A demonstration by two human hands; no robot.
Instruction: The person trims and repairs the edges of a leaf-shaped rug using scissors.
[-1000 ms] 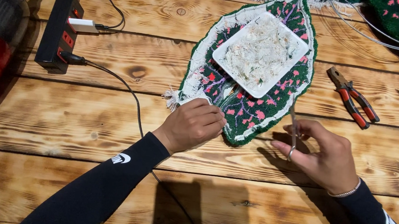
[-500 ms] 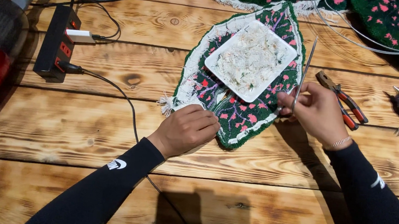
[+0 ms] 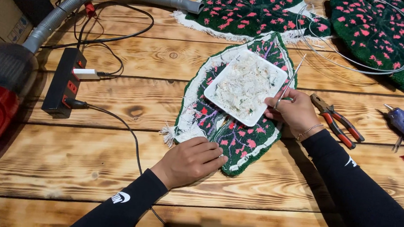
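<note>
On the wooden table (image 3: 87,167), the leaf-shaped rug (image 3: 238,135) is pinned flat under the left hand (image 3: 191,160), while scissors (image 3: 288,82), now raised from its lower edge, are gripped in the right hand (image 3: 293,111) over the white tray (image 3: 222,97) of trimmings.

Both black-sleeved arms reach forward. The left hand (image 3: 189,161) lies palm down, fingers together and pressing flat; the right hand (image 3: 294,111), bracelet at the wrist, is raised with fingers curled in a pinching grip.
</note>
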